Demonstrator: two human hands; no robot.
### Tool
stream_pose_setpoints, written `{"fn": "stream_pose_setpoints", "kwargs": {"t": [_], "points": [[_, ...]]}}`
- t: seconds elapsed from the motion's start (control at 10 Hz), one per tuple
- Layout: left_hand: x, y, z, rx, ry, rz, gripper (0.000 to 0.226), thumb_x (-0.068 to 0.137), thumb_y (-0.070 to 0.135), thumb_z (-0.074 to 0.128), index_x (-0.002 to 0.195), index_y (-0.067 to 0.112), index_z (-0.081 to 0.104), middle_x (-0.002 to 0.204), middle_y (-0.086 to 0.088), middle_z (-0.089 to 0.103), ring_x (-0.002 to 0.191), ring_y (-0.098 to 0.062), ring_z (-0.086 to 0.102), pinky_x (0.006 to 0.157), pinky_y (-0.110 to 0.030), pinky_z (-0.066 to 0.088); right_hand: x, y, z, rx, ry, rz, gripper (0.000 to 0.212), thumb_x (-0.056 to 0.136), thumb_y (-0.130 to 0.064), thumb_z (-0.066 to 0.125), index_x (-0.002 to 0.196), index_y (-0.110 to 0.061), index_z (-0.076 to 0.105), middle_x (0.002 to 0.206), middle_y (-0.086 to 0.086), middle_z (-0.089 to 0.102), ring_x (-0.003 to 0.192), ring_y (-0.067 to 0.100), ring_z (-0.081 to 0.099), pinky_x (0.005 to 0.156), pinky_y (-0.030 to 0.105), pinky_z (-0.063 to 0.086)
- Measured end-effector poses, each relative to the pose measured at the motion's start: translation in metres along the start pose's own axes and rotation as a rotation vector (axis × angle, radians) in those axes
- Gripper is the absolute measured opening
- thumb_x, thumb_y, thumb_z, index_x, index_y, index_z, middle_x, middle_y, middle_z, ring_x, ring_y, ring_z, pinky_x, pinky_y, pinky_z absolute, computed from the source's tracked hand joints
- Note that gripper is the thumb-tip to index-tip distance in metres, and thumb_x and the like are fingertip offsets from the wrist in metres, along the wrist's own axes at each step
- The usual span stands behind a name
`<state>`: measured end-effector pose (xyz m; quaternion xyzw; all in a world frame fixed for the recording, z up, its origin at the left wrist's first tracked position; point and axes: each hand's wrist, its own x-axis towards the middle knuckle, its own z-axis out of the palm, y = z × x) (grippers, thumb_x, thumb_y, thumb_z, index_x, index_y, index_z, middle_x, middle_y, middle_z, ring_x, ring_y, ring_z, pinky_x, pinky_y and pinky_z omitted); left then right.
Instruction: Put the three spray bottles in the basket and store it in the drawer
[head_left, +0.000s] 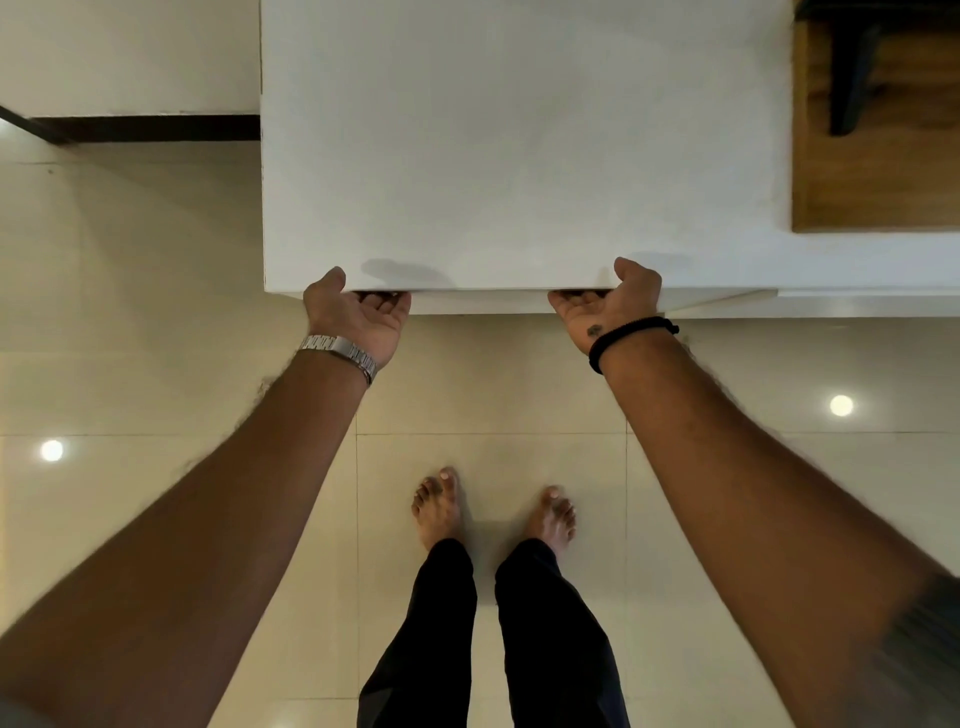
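A white cabinet top fills the upper middle of the head view. Just under its front edge shows the narrow white drawer front. My left hand is palm up at the left part of that edge, fingers curled under the top onto the drawer front. My right hand holds the same edge further right, thumb on top, fingers hooked underneath. The drawer looks nearly flush with the cabinet. No basket and no spray bottle is visible.
Beige glossy floor tiles lie below and to the left. My bare feet stand close to the cabinet. A wooden surface with a dark object lies at the upper right. A white wall with dark skirting is at upper left.
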<state>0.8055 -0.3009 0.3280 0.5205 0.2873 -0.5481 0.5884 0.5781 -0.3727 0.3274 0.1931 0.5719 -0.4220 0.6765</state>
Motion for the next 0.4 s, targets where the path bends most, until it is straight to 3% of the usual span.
{"fn": "stream_pose_setpoints", "kwargs": {"t": [0.1,0.2,0.3,0.4], "points": [[0.002,-0.002,-0.003,0.091,-0.019,0.015,0.048,0.102,0.039,0.037,0.132,0.003,0.049,0.136,-0.016,0.056,0.119,-0.031,0.055,0.105,-0.041,0.048,0.001,0.002,-0.006,-0.082,-0.036,-0.020,0.038,0.099,-0.033,0.052,0.118,0.000,0.054,0.132,0.019,0.059,0.119,0.034,0.060,0.113,0.050,0.041],[-0.001,-0.003,-0.004,0.391,0.009,0.018,0.055,0.099,0.049,0.041,0.132,0.006,0.050,0.136,-0.015,0.053,0.120,-0.030,0.053,0.100,-0.039,0.049,-0.002,0.004,-0.009,-0.368,0.010,-0.056,0.052,0.099,-0.044,0.051,0.133,-0.006,0.049,0.127,0.012,0.057,0.100,0.025,0.059,0.107,0.042,0.044],[-0.022,-0.016,-0.025,1.253,0.093,0.187,0.071,0.099,0.056,0.035,0.146,0.003,0.040,0.150,-0.021,0.047,0.138,-0.037,0.046,0.109,-0.044,0.039,-0.028,0.019,-0.028,-1.123,0.061,-0.188,0.063,0.101,-0.052,0.040,0.149,-0.012,0.040,0.143,0.010,0.051,0.117,0.028,0.057,0.112,0.043,0.038],[-0.047,-0.026,-0.044,1.705,0.054,0.454,0.074,0.100,0.054,0.034,0.152,0.001,0.026,0.158,-0.023,0.034,0.146,-0.038,0.034,0.114,-0.045,0.033,-0.051,0.029,-0.046,-1.528,0.026,-0.394,0.072,0.101,-0.052,0.035,0.159,-0.010,0.021,0.164,0.013,0.028,0.150,0.030,0.029,0.122,0.045,0.025]]}}
